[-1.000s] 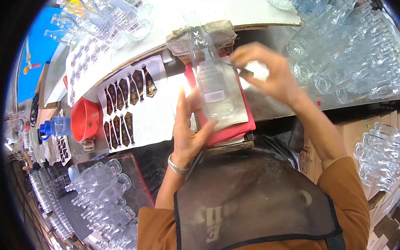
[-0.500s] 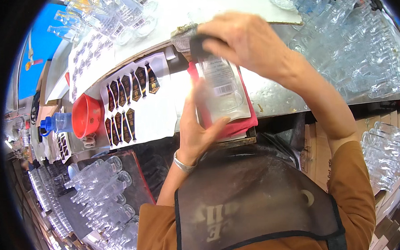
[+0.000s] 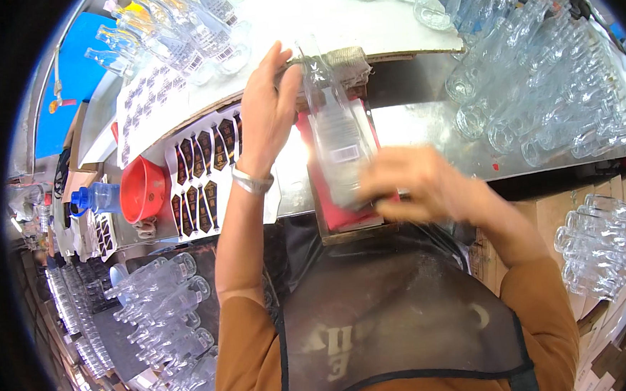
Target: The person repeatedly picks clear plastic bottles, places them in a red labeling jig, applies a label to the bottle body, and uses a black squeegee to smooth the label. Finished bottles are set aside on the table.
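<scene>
A clear glass bottle (image 3: 334, 133) with a printed label lies on a red pad (image 3: 350, 218) in a wooden holder, its neck pointing away from me and resting by a rolled grey cloth (image 3: 348, 63). My left hand (image 3: 268, 105) is raised just left of the neck, fingers stretched, thumb near the glass. My right hand (image 3: 420, 185) is smeared by motion beside the bottle's base, its fingertips over or against the glass; I cannot tell whether they grip. A white sheet of dark tie-shaped stickers (image 3: 199, 152) lies left of the holder.
A red bowl (image 3: 143, 190) and a blue-capped plastic bottle (image 3: 98, 198) stand at the left. Many clear bottles (image 3: 536, 96) are massed at the right; more bottles (image 3: 189, 38) lie at the far left. Another sheet of labels (image 3: 153, 98) rests on the white board's edge.
My left hand has gone from the bottle's left side up to its neck. My right hand has come down from the neck to the base; the black pad it held no longer shows.
</scene>
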Demonstrator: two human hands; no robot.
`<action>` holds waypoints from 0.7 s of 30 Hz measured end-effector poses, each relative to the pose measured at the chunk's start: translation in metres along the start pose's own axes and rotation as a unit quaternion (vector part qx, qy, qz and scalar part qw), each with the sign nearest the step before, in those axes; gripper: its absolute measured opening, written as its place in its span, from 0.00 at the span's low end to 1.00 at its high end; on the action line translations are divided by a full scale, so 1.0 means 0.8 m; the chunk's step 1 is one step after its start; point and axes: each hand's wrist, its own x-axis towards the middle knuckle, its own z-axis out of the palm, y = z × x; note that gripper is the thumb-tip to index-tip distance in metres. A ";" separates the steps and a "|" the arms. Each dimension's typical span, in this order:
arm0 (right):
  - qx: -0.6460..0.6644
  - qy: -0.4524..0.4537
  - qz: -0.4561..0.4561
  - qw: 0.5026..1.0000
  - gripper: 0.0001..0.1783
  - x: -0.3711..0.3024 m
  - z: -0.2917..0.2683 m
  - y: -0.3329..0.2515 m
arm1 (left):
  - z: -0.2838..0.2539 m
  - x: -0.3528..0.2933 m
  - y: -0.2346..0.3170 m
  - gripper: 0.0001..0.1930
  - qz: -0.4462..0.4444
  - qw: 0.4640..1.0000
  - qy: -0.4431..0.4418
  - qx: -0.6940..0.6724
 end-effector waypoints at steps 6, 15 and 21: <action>0.080 0.061 0.131 0.986 0.11 -0.064 0.003 -0.007 | 0.019 0.031 0.031 0.34 -0.054 0.999 -0.005 0.003; 0.197 0.186 0.229 0.935 0.09 -0.096 -0.005 0.005 | -0.065 0.071 0.160 0.20 0.029 0.971 0.091 -0.220; 0.182 0.210 0.220 0.935 0.10 -0.094 -0.001 0.018 | -0.068 0.253 0.065 0.21 0.132 0.972 0.188 -0.054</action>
